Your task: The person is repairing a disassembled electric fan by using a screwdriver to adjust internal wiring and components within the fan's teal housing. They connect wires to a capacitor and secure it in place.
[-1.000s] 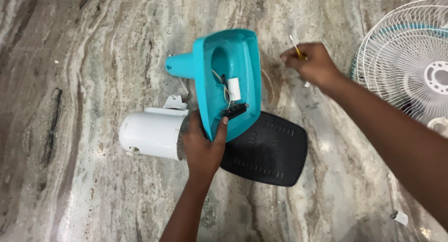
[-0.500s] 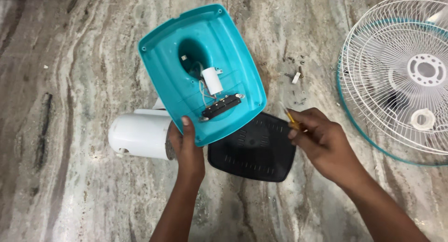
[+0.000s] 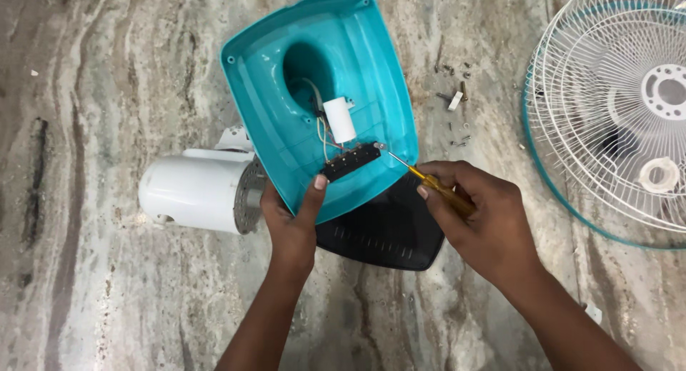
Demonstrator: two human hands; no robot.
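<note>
The teal housing (image 3: 321,92) now stands tilted up mid-floor, my left hand (image 3: 289,224) gripping its near edge. My right hand (image 3: 482,224), back from the far right, holds the screwdriver (image 3: 429,181) with its tip at the black switch block (image 3: 350,161), fingers closed around the handle.

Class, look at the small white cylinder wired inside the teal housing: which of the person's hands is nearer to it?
Left. The left hand grips the housing's lower edge just below the cylinder; the right hand sits farther off to the lower right, holding a screwdriver.
</note>
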